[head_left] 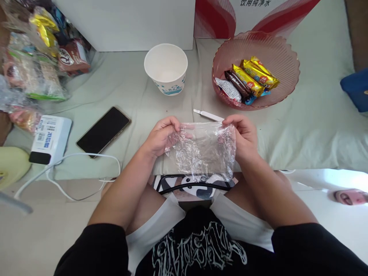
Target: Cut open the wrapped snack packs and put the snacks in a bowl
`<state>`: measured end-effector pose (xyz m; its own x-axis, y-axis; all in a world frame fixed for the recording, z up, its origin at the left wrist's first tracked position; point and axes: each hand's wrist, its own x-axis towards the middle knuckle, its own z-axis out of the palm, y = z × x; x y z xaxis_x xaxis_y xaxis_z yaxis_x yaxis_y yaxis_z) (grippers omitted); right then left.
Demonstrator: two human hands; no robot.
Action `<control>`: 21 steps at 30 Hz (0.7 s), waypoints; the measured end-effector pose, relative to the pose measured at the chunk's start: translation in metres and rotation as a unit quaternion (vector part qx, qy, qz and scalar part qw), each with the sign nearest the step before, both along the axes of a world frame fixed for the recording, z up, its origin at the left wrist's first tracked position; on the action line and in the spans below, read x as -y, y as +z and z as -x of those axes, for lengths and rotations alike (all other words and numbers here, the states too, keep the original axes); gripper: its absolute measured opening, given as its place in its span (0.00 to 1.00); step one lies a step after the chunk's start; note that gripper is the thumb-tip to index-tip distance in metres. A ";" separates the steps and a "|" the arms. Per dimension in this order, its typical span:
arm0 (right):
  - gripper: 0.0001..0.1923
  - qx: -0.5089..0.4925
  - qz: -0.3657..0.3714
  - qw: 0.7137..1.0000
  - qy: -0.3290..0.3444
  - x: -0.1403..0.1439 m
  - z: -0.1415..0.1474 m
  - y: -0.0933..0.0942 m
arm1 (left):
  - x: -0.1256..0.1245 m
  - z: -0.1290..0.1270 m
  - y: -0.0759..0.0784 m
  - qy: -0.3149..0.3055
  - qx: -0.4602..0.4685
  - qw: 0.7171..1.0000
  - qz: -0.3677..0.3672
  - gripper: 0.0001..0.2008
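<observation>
Stretched between my two hands is a clear, crinkled plastic bag (204, 151), hanging over the front edge of the cloth-covered surface. My left hand (163, 134) pinches its upper left corner between thumb and fingers. At the upper right corner my right hand (243, 132) grips it the same way. Just behind the bag lies a slim white tool (208, 115) with a pale metal tip, its right end hidden near my right fingers. A white paper tub (166, 67) stands upright beyond my left hand. A pink ribbed glass bowl (283, 57) holding several wrapped snacks (248, 78) sits beyond my right.
A black phone (103, 131) lies left of my left hand. Farther left are a white power bank (53, 134) with a white cable (86, 154) and a pile of packaged snacks (43, 57). White and red boxes (138, 23) stand at the back; something blue (356, 90) is far right.
</observation>
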<state>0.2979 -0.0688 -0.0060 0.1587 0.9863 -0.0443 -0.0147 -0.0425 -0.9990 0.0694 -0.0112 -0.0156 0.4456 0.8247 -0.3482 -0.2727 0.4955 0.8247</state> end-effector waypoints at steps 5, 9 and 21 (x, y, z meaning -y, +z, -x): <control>0.14 0.048 -0.043 0.998 -0.010 0.000 -0.006 -0.006 | -0.003 0.001 -0.003 0.005 -0.004 1.000 0.006 0.15; 0.21 0.079 -0.079 0.994 0.009 -0.001 -0.006 -0.008 | -0.001 0.001 -0.004 0.016 -0.026 0.999 -0.041 0.16; 0.16 0.001 0.016 1.000 0.018 -0.006 0.005 -0.008 | 0.001 0.009 0.000 -0.053 0.021 0.998 0.034 0.23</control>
<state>0.2930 -0.0627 -0.0135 0.1230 0.9895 -0.0760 -0.0099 -0.0754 -0.9971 0.0604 -0.0119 -0.0153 0.5443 0.7474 -0.3810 -0.2495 0.5778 0.7771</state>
